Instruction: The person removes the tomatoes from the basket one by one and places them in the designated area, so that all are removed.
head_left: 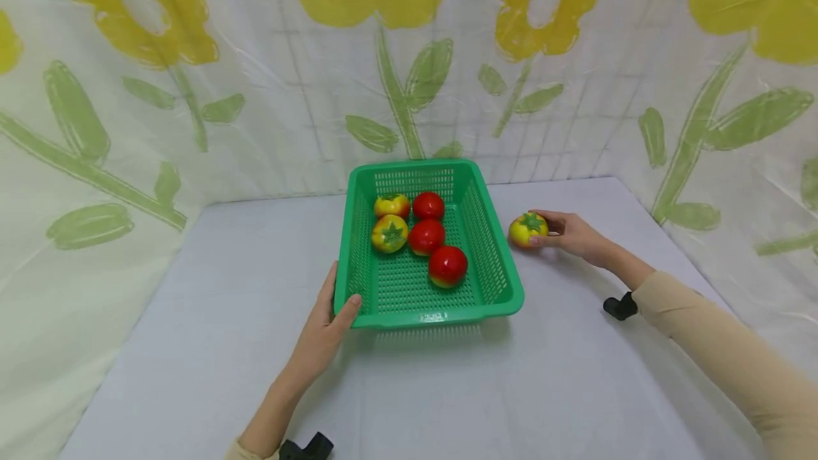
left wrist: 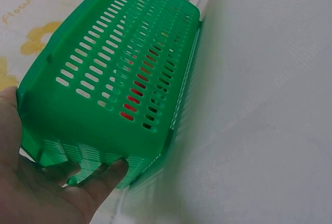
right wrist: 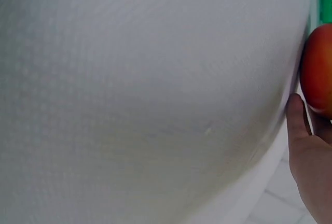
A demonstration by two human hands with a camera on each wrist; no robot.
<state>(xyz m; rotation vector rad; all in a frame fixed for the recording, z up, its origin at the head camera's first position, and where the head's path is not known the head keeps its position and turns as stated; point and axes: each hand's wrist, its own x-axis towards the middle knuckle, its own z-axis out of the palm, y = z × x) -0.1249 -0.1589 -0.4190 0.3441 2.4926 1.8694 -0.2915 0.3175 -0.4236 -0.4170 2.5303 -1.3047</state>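
Observation:
A green plastic basket point(head_left: 422, 319) with slotted walls stands in the middle of the table. My left hand point(head_left: 322, 339) grips its near left corner, thumb over the rim and fingers along the outside wall. To the right of the basket, my right hand point(head_left: 580, 241) holds a yellow and red tomato point(head_left: 522, 233) with a green leafy top, between thumb and fingers. In the right wrist view, this tomato point(right wrist: 317, 71) shows its red-orange side. Inside the basket lie several more tomatoes, some red point(head_left: 448, 266), others yellowish with green tops point(head_left: 389, 234).
The table point(head_left: 255, 268) has a pale cover. Right behind it hangs a white cloth point(head_left: 268, 77) printed with yellow flowers, and it also closes off both sides. A black wrist mount point(head_left: 620, 307) sits under the right forearm, with another point(head_left: 308, 446) by the left.

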